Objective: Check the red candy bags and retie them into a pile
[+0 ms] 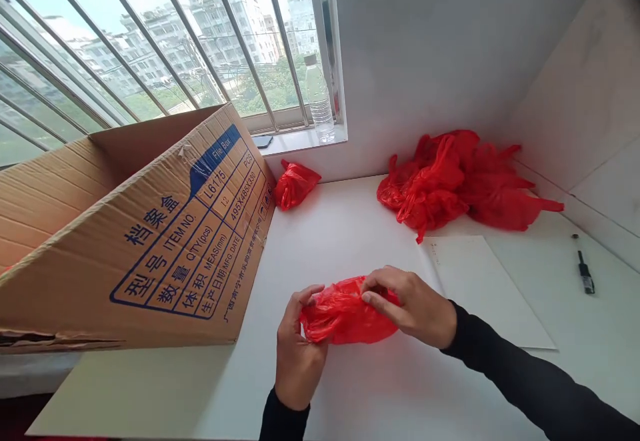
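Observation:
A crumpled red plastic bag (pixel 345 317) lies bunched on the white table (pixel 380 387) in front of me. My left hand (pixel 296 347) grips its left end, with thumb and fingers curled around the plastic. My right hand (pixel 413 304) presses on its top right side, fingers pinching the folds. Both sleeves are black.
A large open cardboard box (pixel 150 241) with blue print stands at the left. A small knotted red bag (pixel 295 184) sits beside it. A pile of red bags (pixel 460 181) lies at the back right, a white sheet (pixel 480 281) and a black pen (pixel 584 273) nearby. A water bottle (pixel 318 97) stands on the window sill.

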A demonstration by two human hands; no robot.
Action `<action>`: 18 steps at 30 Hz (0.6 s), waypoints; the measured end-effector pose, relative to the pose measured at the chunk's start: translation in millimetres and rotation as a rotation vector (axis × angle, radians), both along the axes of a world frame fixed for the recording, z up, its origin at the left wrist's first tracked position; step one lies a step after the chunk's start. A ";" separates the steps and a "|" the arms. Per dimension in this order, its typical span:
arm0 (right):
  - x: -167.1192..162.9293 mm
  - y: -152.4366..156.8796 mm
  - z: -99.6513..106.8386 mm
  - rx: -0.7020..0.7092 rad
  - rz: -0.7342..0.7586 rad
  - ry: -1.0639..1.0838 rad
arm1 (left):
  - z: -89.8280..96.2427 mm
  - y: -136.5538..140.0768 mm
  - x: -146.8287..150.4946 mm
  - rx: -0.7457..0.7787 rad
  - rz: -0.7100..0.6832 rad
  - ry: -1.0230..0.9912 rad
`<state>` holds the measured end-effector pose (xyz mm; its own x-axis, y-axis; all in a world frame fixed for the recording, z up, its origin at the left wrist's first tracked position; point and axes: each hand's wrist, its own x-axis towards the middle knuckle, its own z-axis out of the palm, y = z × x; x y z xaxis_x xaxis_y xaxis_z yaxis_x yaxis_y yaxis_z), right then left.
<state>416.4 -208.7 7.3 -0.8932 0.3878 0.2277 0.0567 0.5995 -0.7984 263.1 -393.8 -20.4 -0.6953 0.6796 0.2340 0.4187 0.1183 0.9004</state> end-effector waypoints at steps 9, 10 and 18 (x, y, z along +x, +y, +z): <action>25.9 6.1 0.4 -0.261 -0.171 -0.032 | 16.3 -7.6 4.8 -0.080 0.027 0.107; 24.6 2.0 2.1 -0.269 -0.133 -0.043 | 20.2 -3.3 9.4 -0.093 0.021 0.144; 41.7 -4.3 10.2 -0.479 -0.378 0.121 | 35.0 -24.3 5.7 0.141 0.364 0.174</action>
